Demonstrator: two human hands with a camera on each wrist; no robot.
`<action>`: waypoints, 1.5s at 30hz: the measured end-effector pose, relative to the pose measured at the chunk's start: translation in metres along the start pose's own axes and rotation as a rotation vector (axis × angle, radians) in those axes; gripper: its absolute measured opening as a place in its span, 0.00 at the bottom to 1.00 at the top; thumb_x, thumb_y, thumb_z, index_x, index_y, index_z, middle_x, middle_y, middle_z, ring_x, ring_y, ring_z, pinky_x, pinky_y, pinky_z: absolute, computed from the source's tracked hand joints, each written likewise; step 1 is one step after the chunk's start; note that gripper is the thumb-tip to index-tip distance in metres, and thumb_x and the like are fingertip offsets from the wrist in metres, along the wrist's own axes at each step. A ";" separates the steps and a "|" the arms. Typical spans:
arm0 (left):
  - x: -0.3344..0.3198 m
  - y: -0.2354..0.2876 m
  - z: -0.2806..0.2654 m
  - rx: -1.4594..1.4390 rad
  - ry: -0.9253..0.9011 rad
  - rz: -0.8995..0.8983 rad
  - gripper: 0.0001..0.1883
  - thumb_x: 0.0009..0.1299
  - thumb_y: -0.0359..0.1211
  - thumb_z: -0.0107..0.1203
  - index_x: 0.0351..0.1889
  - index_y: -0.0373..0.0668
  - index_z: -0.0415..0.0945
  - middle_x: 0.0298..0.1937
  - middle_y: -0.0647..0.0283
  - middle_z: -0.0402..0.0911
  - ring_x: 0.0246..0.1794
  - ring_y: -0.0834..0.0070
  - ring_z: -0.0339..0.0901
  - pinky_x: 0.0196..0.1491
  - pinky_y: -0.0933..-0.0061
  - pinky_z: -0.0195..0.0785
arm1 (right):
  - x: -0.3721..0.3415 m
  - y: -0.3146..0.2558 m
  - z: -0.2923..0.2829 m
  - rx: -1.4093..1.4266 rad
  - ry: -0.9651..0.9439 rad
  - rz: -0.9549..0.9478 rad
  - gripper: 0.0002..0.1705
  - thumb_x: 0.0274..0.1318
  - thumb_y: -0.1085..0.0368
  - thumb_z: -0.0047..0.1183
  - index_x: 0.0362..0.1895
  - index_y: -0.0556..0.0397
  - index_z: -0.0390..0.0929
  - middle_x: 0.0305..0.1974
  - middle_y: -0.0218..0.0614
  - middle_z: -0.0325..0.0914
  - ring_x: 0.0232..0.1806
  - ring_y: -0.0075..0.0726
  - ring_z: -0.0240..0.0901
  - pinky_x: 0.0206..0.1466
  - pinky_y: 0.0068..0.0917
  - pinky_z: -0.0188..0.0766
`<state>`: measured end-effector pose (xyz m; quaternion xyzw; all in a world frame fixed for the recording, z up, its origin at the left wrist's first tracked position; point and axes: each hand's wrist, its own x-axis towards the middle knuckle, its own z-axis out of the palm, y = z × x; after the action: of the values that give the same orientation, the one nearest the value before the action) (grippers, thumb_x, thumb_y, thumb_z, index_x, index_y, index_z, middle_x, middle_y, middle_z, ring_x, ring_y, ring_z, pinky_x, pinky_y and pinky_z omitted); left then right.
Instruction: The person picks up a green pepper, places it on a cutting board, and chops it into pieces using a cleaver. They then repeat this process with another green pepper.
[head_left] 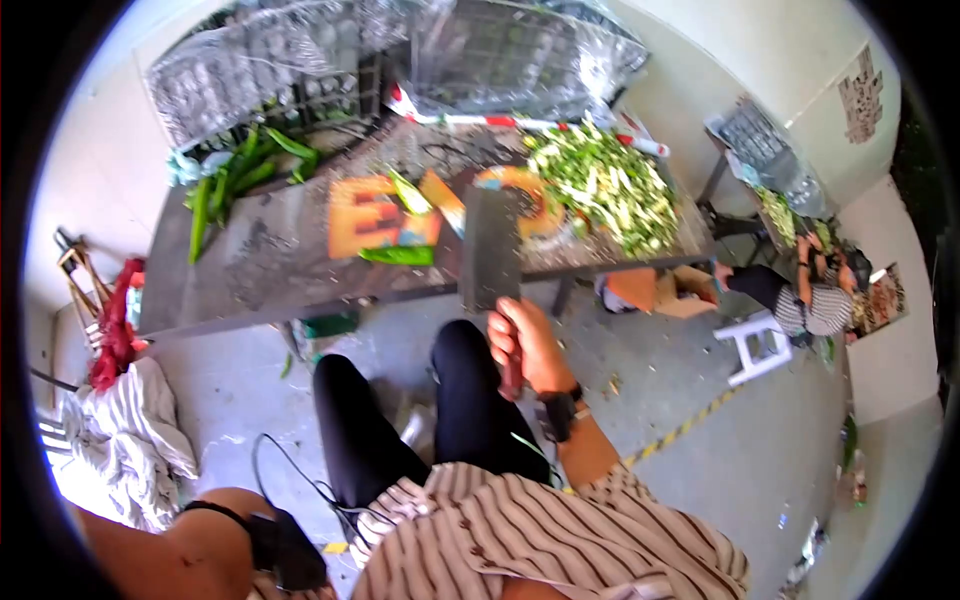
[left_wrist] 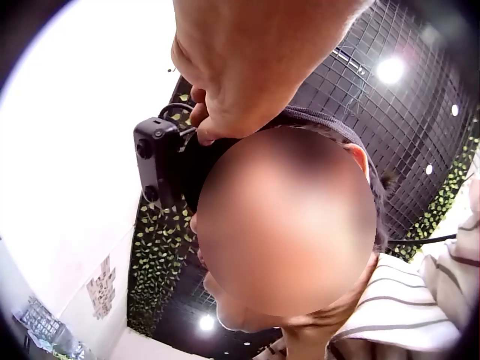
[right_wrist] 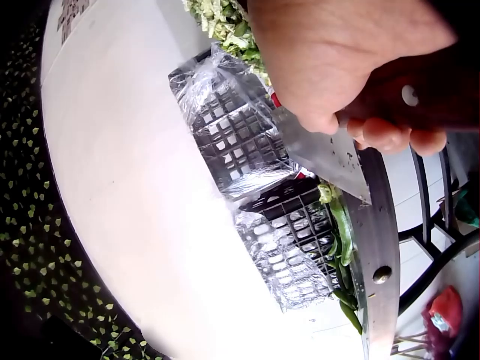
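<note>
My right hand [head_left: 528,343] grips the dark red handle of a cleaver [head_left: 490,250], its broad blade pointing up over the table's front edge. In the right wrist view, that hand [right_wrist: 337,67] has its fingers curled round the handle [right_wrist: 420,94]. My left hand [left_wrist: 240,82] is raised to the head, its fingers at a black camera [left_wrist: 156,161] on a headband; how they lie on it is partly hidden. Long green peppers [head_left: 235,180] lie on the table's left, cut pieces [head_left: 398,255] in the middle, and a chopped heap [head_left: 610,190] on the right.
Plastic-covered crates [head_left: 520,60] stand along the back of the dark table [head_left: 270,300]. An open cardboard box [head_left: 688,292] is below its right end. Farther right are a white stool [head_left: 755,348] and another person [head_left: 825,305] at a second table. A cable [head_left: 290,455] hangs by my legs.
</note>
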<state>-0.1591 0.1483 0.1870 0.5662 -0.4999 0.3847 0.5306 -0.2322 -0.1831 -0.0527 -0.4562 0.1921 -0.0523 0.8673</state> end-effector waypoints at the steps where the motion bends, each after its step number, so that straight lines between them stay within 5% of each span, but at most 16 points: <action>1: -0.001 0.000 -0.002 0.011 -0.001 -0.006 0.36 0.62 0.53 0.57 0.59 0.33 0.70 0.46 0.57 0.76 0.48 0.67 0.70 0.56 0.60 0.62 | 0.000 0.001 0.002 -0.011 0.010 -0.005 0.12 0.65 0.56 0.47 0.31 0.44 0.62 0.23 0.21 0.61 0.18 0.17 0.57 0.19 0.21 0.60; 20: 0.004 -0.001 -0.019 0.062 0.050 0.029 0.31 0.65 0.49 0.56 0.58 0.34 0.71 0.45 0.56 0.77 0.47 0.67 0.71 0.54 0.60 0.63 | -0.006 -0.007 0.003 -0.073 0.188 0.086 0.11 0.62 0.55 0.48 0.30 0.42 0.63 0.21 0.23 0.61 0.17 0.25 0.59 0.17 0.29 0.61; 24: 0.011 -0.015 -0.015 0.067 0.022 0.052 0.30 0.65 0.48 0.56 0.58 0.35 0.71 0.45 0.56 0.77 0.47 0.66 0.71 0.54 0.61 0.63 | -0.009 -0.005 0.001 -0.010 0.065 0.037 0.12 0.64 0.57 0.46 0.29 0.45 0.63 0.21 0.23 0.62 0.17 0.20 0.59 0.18 0.26 0.61; 32: 0.032 -0.009 -0.016 0.034 0.175 0.323 0.28 0.67 0.46 0.56 0.57 0.35 0.71 0.45 0.56 0.77 0.46 0.66 0.71 0.53 0.61 0.64 | -0.009 -0.010 0.006 -0.046 0.030 0.032 0.12 0.65 0.56 0.47 0.29 0.43 0.63 0.19 0.22 0.62 0.16 0.20 0.60 0.18 0.24 0.61; 33: 0.038 -0.007 -0.018 0.029 0.198 0.324 0.28 0.67 0.46 0.56 0.57 0.35 0.71 0.45 0.56 0.77 0.46 0.66 0.71 0.53 0.61 0.64 | -0.010 -0.008 0.002 -0.244 -0.160 -0.120 0.12 0.65 0.57 0.46 0.30 0.44 0.63 0.20 0.22 0.63 0.16 0.19 0.59 0.19 0.23 0.61; 34: 0.041 -0.008 -0.016 0.019 0.230 0.338 0.27 0.67 0.46 0.56 0.57 0.35 0.71 0.45 0.56 0.77 0.46 0.66 0.71 0.53 0.61 0.64 | -0.009 -0.007 0.007 -0.008 0.016 -0.022 0.11 0.64 0.57 0.46 0.31 0.45 0.63 0.22 0.23 0.64 0.18 0.19 0.60 0.20 0.22 0.61; 36: 0.031 -0.010 -0.006 0.024 0.273 0.350 0.27 0.67 0.45 0.56 0.57 0.35 0.71 0.45 0.56 0.77 0.46 0.66 0.71 0.53 0.61 0.64 | 0.001 -0.007 -0.001 -0.018 0.008 -0.030 0.11 0.64 0.57 0.47 0.31 0.45 0.63 0.23 0.23 0.64 0.19 0.19 0.61 0.19 0.23 0.61; 38: 0.009 -0.019 0.010 0.279 -0.103 0.340 0.14 0.66 0.32 0.48 0.47 0.37 0.77 0.41 0.55 0.77 0.41 0.65 0.72 0.47 0.62 0.66 | -0.002 0.000 -0.005 0.000 0.024 0.010 0.11 0.64 0.57 0.47 0.32 0.45 0.63 0.23 0.23 0.64 0.19 0.19 0.61 0.18 0.23 0.62; 40: -0.009 -0.019 0.053 0.355 -0.037 0.068 0.22 0.54 0.23 0.64 0.50 0.41 0.80 0.28 0.64 0.76 0.30 0.72 0.68 0.39 0.70 0.64 | -0.004 -0.002 -0.003 0.001 0.035 -0.022 0.10 0.64 0.58 0.47 0.32 0.45 0.63 0.23 0.23 0.63 0.19 0.19 0.61 0.18 0.24 0.62; 44: -0.077 -0.056 0.092 0.166 -0.252 -0.631 0.21 0.57 0.19 0.59 0.51 0.37 0.80 0.27 0.66 0.76 0.31 0.79 0.70 0.40 0.79 0.63 | -0.006 -0.004 -0.003 0.001 0.003 -0.016 0.08 0.66 0.60 0.45 0.34 0.46 0.63 0.24 0.24 0.65 0.20 0.19 0.62 0.20 0.24 0.63; 45: -0.088 -0.063 0.100 0.195 -0.316 -0.604 0.20 0.57 0.20 0.59 0.50 0.38 0.80 0.28 0.65 0.77 0.32 0.77 0.71 0.40 0.77 0.64 | -0.005 -0.003 -0.004 0.027 -0.011 -0.003 0.08 0.66 0.60 0.45 0.34 0.46 0.64 0.24 0.24 0.65 0.20 0.19 0.62 0.20 0.24 0.63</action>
<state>-0.1250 0.0592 0.0741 0.7890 -0.3468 0.1641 0.4798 -0.2379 -0.1871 -0.0512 -0.4452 0.1859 -0.0538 0.8743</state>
